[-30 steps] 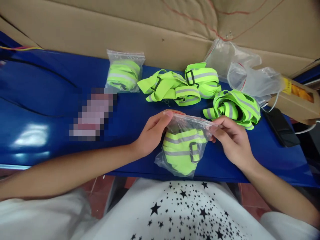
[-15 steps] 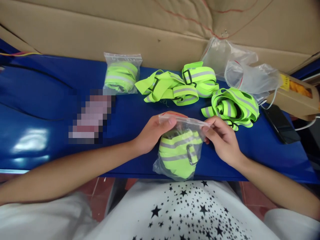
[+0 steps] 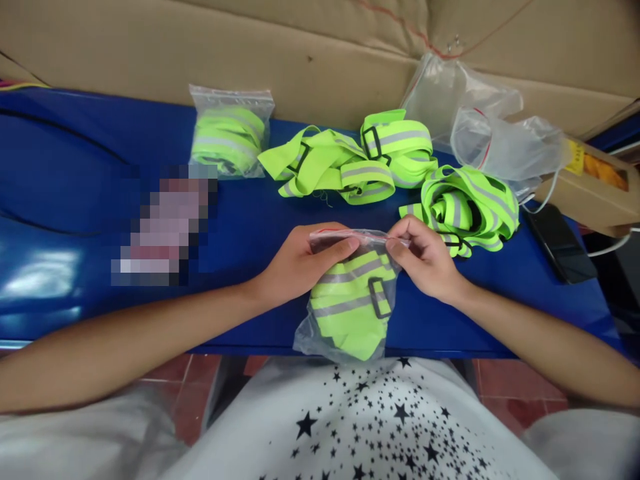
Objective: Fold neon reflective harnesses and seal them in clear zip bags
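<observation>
A blue counter (image 3: 240, 230) stands against a tan panel (image 3: 150, 40), with reddish floor tiles (image 3: 523, 403) visible below its near edge. From where I stand, both hands are closed on one item, a short gap between them. The left hand (image 3: 303, 263) grips the top of a clear zip bag (image 3: 306, 337), thumb in front, fingers behind. The right hand (image 3: 425, 257) pinches the same red-lined top edge towards its other end, between thumb and forefinger. Inside the bag sits a folded yellow-green strap (image 3: 345, 323) with grey stripes and a black buckle (image 3: 379, 298) facing outward. The bag is at the near edge of the counter, in front of the wearer's star-printed white shirt (image 3: 375, 427); whether it touches the surface I cannot tell.

Beyond the hands lie three loose bundles of similar strap: a left bundle (image 3: 325, 163), a middle bundle (image 3: 405, 147) and a right bundle (image 3: 473, 207), the last nearest the right hand. A second bagged strap (image 3: 233, 133) stands at far left of these. Nearer, a pixelated object (image 3: 167, 220) is unidentifiable. At right I note clear plastic bags (image 3: 505, 143), a cardboard box (image 3: 575, 193) and a dark phone (image 3: 563, 243).
</observation>
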Action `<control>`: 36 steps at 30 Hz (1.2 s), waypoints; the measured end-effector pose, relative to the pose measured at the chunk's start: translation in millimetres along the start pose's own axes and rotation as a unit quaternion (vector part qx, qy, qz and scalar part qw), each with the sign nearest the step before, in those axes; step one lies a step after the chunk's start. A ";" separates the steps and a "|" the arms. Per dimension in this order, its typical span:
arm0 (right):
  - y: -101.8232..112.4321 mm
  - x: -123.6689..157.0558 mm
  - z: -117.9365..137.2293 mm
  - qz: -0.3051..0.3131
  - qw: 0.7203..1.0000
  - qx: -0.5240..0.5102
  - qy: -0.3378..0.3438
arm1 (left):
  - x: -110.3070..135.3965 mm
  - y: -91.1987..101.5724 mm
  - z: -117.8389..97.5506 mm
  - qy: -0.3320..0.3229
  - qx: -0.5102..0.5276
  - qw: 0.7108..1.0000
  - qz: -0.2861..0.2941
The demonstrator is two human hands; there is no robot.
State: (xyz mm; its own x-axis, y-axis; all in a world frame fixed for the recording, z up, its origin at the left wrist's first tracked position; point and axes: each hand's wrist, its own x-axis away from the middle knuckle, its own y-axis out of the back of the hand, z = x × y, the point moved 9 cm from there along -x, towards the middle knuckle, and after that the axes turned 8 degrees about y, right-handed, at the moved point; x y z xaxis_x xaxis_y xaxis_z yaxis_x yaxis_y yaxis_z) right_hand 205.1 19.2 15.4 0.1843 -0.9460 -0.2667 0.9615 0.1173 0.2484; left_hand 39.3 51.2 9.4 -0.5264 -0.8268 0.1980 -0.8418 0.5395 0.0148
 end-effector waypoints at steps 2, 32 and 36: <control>-1.0 1.9 1.6 0.007 1.000 0.007 0.001 | -1.0 -1.3 1.0 0.009 0.000 1.000 0.006; -8.2 -0.2 3.9 0.064 0.997 -0.030 -0.020 | 0.0 -6.1 0.7 -0.009 -0.048 0.998 0.038; -12.7 2.2 3.9 0.101 0.994 -0.043 -0.020 | -0.3 -10.1 -0.2 -0.002 -0.050 0.996 0.076</control>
State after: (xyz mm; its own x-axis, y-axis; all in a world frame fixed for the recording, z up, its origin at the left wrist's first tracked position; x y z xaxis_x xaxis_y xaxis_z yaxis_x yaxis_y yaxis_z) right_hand 192.6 14.4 15.2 0.3678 -0.9121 -0.1812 0.9202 0.3289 0.2123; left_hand 48.1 46.0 9.4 -0.6478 -0.7348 0.2009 -0.7361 0.6717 0.0833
